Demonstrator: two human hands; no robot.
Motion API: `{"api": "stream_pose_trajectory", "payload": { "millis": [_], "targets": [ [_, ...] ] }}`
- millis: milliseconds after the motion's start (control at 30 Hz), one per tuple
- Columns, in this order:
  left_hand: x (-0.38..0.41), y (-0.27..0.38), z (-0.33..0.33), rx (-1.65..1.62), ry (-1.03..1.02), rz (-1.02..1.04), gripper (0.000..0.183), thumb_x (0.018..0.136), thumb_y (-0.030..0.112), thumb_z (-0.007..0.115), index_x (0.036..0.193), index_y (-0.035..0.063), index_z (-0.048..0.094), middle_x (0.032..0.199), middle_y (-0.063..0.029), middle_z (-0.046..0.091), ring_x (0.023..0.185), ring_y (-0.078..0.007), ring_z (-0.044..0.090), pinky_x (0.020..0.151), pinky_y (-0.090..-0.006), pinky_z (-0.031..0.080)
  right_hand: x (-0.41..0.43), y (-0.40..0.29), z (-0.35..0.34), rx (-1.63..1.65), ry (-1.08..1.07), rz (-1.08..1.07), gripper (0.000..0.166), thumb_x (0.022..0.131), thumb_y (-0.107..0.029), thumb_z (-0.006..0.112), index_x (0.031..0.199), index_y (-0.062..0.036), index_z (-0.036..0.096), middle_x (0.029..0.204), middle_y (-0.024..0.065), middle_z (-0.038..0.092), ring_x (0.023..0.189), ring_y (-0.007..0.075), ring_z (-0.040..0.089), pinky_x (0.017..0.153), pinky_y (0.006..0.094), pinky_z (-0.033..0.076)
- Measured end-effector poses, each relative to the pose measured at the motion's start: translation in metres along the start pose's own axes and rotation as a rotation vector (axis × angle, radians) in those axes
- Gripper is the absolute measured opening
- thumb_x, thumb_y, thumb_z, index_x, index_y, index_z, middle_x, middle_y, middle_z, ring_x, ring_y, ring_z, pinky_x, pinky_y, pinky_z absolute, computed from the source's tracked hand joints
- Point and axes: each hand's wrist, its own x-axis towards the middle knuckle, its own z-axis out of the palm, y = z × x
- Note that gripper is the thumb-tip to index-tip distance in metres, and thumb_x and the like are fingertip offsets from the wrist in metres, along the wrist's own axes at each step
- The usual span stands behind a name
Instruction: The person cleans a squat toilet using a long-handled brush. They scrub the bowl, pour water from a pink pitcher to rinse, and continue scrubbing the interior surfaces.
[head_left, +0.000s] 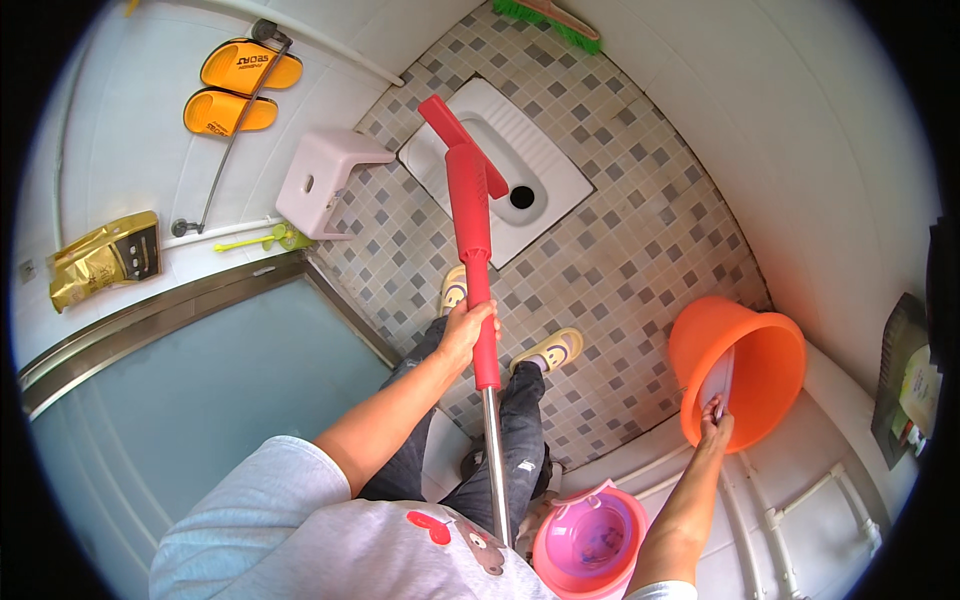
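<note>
My left hand (466, 334) is closed around the red grip of a mop-like tool (469, 202) with a metal pole (496, 465). The pole runs down towards my body, and the flat red head is above the white squat toilet (525, 142). At the right, my right hand (716, 418) grips the edge of a pale, flat object (718, 379), perhaps a basin or scoop, at the mouth of the orange bucket (679, 352). The bucket is tilted, its opening facing right and towards me. Its contents are mostly hidden.
A pink stool (319, 176) stands by the left wall, below orange slippers (251, 66) on a rail. A green-bristled brush (551, 22) lies beyond the toilet. Pink basins (637, 517) are near my right leg. White pipes (739, 517) run along the near right wall. A glass door (225, 375) is left.
</note>
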Motion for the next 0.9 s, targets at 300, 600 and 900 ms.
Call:
{"api": "stream_pose_trajectory", "payload": {
  "millis": [300, 600, 900],
  "targets": [
    [-0.01, -0.005, 0.004, -0.099, -0.012, 0.044, 0.015, 0.079, 0.012, 0.058, 0.085, 0.0034, 0.048, 0.069, -0.0046, 0.05, 0.057, -0.0141, 0.052, 0.049, -0.0288, 0.047, -0.139, 0.061, 0.02, -0.367, -0.219, 0.223, 0.038, 0.085, -0.027, 0.055, 0.112, -0.0049, 0.042, 0.095, 0.0105, 0.059, 0.083, 0.0209, 0.06, 0.066, 0.0372, 0.054],
    [-0.016, 0.0, 0.02, -0.23, -0.02, 0.055, 0.02, 0.078, 0.014, 0.06, 0.088, 0.0048, 0.045, 0.067, -0.005, 0.05, 0.053, -0.0163, 0.053, 0.045, -0.031, 0.047, -0.457, 0.139, 0.078, -1.286, -0.773, 0.438, 0.051, 0.081, -0.006, 0.06, 0.125, -0.0076, 0.036, 0.084, 0.0064, 0.053, 0.065, 0.0148, 0.056, 0.052, 0.0256, 0.051],
    [-0.059, 0.029, 0.027, -0.155, 0.043, -0.225, 0.022, 0.072, 0.007, 0.062, 0.084, 0.0065, 0.044, 0.063, -0.0053, 0.048, 0.047, -0.0185, 0.051, 0.04, -0.0358, 0.047, -0.494, 0.159, 0.088, -1.52, -0.617, 0.366, 0.015, 0.085, -0.015, 0.056, 0.089, -0.004, 0.047, 0.058, -0.0009, 0.039, 0.044, 0.0071, 0.035, 0.039, 0.0237, 0.029]
  ]
}}
